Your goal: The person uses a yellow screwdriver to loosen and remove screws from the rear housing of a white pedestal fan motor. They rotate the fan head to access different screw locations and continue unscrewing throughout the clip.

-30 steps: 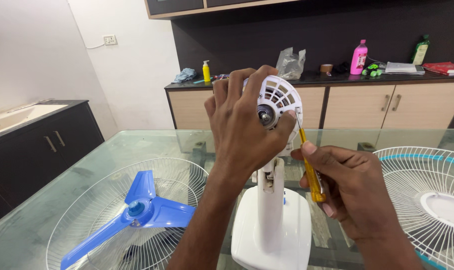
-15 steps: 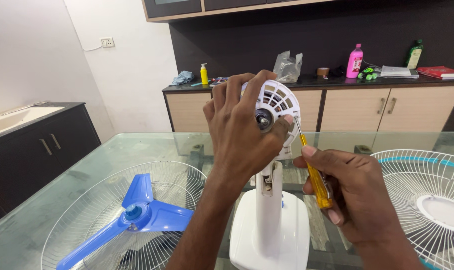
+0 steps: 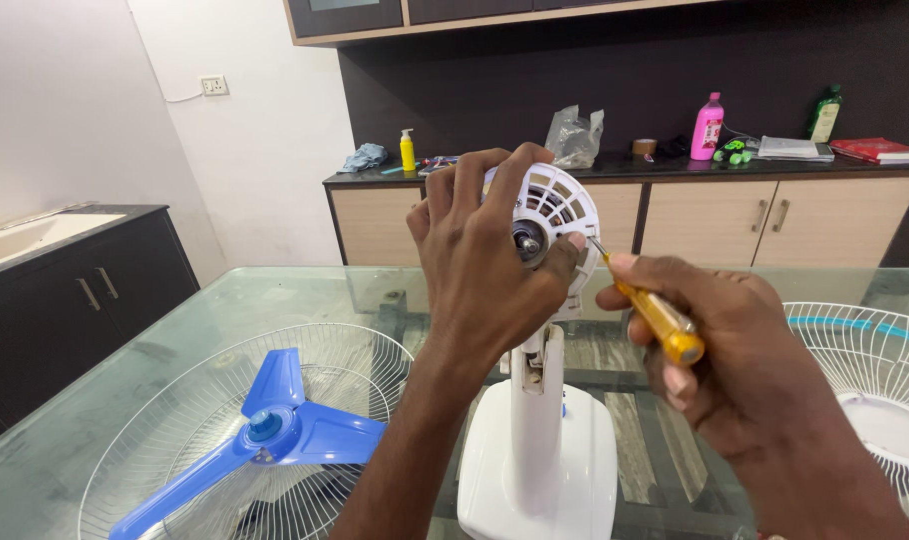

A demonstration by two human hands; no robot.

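While the left hand (image 3: 480, 275) wraps over the white fan motor housing (image 3: 555, 215), fingers curled across its top and thumb pressed against its vented face beside the central shaft, the right hand (image 3: 735, 350) is closed around the yellow handle of a screwdriver (image 3: 655, 320), whose metal tip meets the housing's right edge. This housing sits atop a white fan stand (image 3: 538, 450), which rises upright from its broad base near the front middle of the glass tabletop (image 3: 275, 300). To the left, a white wire fan guard (image 3: 175, 420) lies flat on the tabletop, with a blue three-bladed fan blade (image 3: 275, 435) resting inside it. A second wire guard (image 3: 875, 390), trimmed with a blue ring, lies at the right edge, just beside the right hand. Behind, well apart from the work, a dark counter (image 3: 675, 165) over pale wooden cabinet doors bears a pink bottle (image 3: 708, 125), a small yellow bottle (image 3: 408, 150), a crumpled clear bag (image 3: 573, 135) and a green bottle (image 3: 826, 115).
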